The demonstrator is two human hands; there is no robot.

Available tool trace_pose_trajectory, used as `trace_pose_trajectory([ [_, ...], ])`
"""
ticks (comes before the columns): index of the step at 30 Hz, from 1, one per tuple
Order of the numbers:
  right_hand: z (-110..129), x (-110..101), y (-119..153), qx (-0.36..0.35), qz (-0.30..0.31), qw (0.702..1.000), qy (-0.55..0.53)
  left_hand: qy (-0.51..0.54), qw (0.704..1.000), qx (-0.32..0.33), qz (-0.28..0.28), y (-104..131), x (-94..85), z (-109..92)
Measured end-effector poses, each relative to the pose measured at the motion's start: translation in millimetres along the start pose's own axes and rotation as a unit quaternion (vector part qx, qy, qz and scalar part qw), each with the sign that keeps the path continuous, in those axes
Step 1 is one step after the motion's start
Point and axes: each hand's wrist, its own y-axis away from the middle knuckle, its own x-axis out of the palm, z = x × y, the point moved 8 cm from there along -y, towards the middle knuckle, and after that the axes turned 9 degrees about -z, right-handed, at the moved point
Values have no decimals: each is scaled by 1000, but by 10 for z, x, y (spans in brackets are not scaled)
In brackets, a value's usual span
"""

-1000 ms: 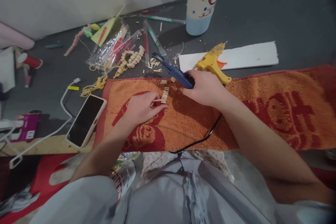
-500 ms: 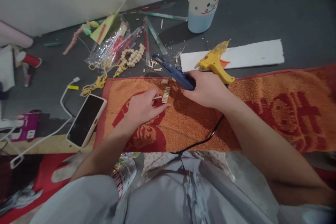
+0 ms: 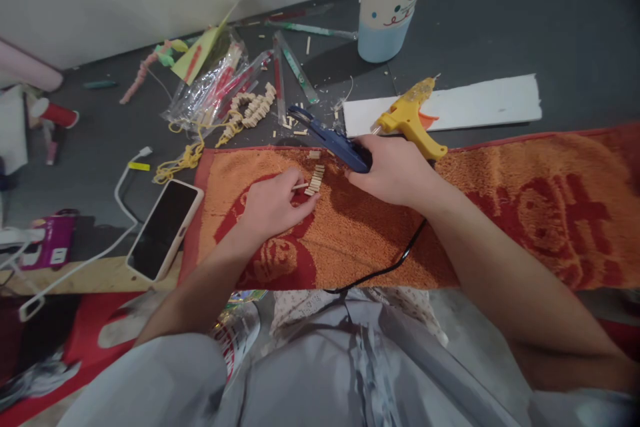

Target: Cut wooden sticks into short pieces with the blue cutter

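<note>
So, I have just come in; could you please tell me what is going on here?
A person is working with small wooden pieces set in a row on an orange towel. The left hand holds a thin pale stick, with the thumb tip at the near end of the row. The right hand holds a dark blue tool that points over the towel's far edge. A yellow glue gun lies partly across a white strip.
</note>
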Motion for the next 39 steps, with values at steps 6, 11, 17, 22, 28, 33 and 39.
trace_pose_trajectory([
  [6, -1, 4, 1, -3, -1, 1000, -1, 10, 1000, 18, 0, 6, -30, 2],
  [11, 3, 0, 3, -7, -4, 1000, -2, 7, 999, 45, 7, 24, -54, 3],
  [17, 7, 4, 1, -12, -3, 1000, 4, 11, 998, 67, 15, 35, -39, -24],
  [22, 9, 10, 0, -7, 2, 1000, 7, 8, 997, 74, 13, 39, -33, -42],
  [28, 12, 9, -1, -9, 3, 1000, 8, 27, 996, 77, 35, 35, -37, -38],
  [33, 15, 7, 2, -11, 2, 1000, 10, 29, 996, 74, 48, 21, -29, -43],
  [39, 11, 13, 1, -6, 7, 1000, 15, 18, 996, 79, 40, 16, -24, -49],
])
